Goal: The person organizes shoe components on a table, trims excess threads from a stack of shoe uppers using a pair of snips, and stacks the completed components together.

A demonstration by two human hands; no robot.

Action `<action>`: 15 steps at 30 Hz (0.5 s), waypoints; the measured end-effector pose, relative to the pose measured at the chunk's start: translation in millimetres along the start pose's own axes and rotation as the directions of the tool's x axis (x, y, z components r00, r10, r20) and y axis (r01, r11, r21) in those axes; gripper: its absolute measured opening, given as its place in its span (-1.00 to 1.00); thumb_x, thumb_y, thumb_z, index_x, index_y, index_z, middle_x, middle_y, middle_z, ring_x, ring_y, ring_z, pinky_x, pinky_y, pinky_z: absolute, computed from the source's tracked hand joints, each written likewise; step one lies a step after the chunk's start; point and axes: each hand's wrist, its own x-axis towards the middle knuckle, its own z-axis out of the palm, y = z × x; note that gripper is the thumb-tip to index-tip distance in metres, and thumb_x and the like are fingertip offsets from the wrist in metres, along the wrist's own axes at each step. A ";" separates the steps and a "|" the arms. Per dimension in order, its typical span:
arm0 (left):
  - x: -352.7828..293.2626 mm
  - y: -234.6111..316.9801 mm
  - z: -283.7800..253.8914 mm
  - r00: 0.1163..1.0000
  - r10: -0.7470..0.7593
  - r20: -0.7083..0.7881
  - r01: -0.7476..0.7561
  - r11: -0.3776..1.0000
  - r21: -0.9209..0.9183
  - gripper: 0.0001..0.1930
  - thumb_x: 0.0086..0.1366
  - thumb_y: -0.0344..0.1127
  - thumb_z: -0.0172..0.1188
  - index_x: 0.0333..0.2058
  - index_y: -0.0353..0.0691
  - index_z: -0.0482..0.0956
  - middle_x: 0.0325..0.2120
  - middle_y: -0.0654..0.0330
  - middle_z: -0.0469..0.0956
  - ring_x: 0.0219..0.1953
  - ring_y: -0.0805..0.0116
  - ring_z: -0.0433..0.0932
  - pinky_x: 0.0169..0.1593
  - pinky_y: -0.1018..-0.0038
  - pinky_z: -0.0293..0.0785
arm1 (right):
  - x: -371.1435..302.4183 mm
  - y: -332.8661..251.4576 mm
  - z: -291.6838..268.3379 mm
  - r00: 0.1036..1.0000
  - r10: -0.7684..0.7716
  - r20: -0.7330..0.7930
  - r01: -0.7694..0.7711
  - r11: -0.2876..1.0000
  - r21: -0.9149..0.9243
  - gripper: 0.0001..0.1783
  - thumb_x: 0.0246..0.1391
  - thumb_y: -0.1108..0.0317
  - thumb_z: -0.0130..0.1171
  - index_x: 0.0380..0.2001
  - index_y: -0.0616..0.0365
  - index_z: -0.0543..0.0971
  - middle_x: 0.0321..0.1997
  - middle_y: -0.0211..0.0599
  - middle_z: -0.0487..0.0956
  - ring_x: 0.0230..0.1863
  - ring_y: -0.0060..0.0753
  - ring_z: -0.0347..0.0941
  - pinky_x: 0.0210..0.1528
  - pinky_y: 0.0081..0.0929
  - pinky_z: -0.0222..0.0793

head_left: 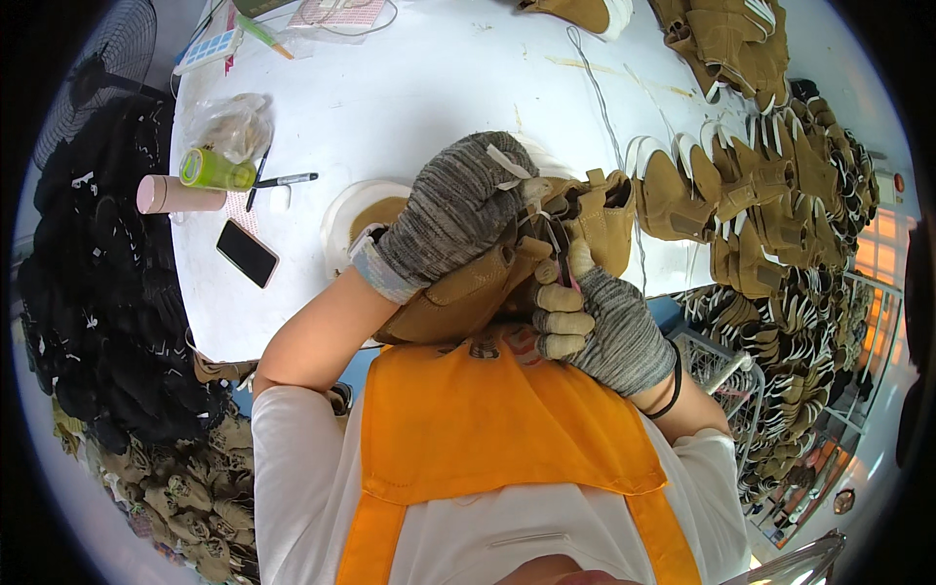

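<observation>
Both my hands wear grey knitted gloves. A tan suede boot [458, 297] is held against my apron. My left hand [463, 210] is closed at the boot's opening, with a white strip [509, 168] across its fingers. The far part of its grip is hidden. Close beside it, my right hand [595, 312] has its tan-tipped fingers curled round a slim dark tool [561, 261] with a bit of pink, its full shape covered. Another tan boot [604, 219] stands just beyond the right hand. A white-soled boot [366, 219] lies left of the left wrist.
On the white table [322, 117] lie a phone [247, 253], a pink bottle [180, 195], a green-lidded jar [216, 171], a marker [288, 179] and a plastic bag [232, 127]. Rows of tan boots [760, 185] fill the right. Black boots [93, 292] are piled at left.
</observation>
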 end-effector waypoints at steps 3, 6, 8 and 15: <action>0.7 -4.5 -3.7 0.994 0.077 0.078 -0.080 0.996 0.046 -0.84 0.18 -0.34 0.24 -0.30 -0.26 0.54 -0.41 0.22 0.58 -0.31 0.41 0.55 -0.14 0.55 0.47 | 2.5 1.1 15.2 0.997 -0.021 -0.072 0.021 1.000 0.005 -0.54 0.26 -0.16 -0.21 -0.30 0.01 0.41 -0.67 -0.61 0.16 -0.75 -0.64 -0.01 -0.67 -0.63 -0.01; 1.7 -6.3 -2.2 0.978 0.178 0.110 -0.190 0.976 0.106 -0.85 0.19 -0.31 0.22 -0.33 -0.26 0.55 -0.38 0.22 0.58 -0.33 0.33 0.56 0.01 0.54 0.43 | 3.9 -1.1 22.7 0.988 -0.039 -0.147 0.031 0.998 -0.061 -0.56 0.28 -0.12 -0.20 -0.30 0.02 0.41 -0.68 -0.61 0.16 -0.75 -0.63 -0.01 -0.67 -0.62 0.00; 9.7 3.6 -4.9 0.942 0.273 0.196 -0.319 0.908 0.271 -0.85 0.19 -0.30 0.22 -0.35 -0.27 0.55 -0.36 0.21 0.58 -0.31 0.30 0.55 0.05 0.51 0.42 | 5.3 -2.7 19.7 0.993 -0.024 -0.112 0.021 0.999 -0.029 -0.58 0.29 -0.09 -0.20 -0.31 0.03 0.41 -0.68 -0.61 0.16 -0.75 -0.64 -0.01 -0.66 -0.62 0.01; 5.7 -4.7 -9.6 0.954 0.240 0.179 -0.270 0.949 0.166 -0.91 0.14 -0.39 0.21 -0.35 -0.20 0.57 -0.32 0.20 0.56 -0.21 0.22 0.52 -0.18 0.31 0.51 | 14.0 7.4 25.8 0.974 -0.180 -0.138 0.162 0.978 -0.134 -0.65 0.31 -0.01 -0.15 -0.34 0.03 0.42 -0.70 -0.62 0.13 -0.74 -0.68 -0.04 -0.66 -0.68 -0.03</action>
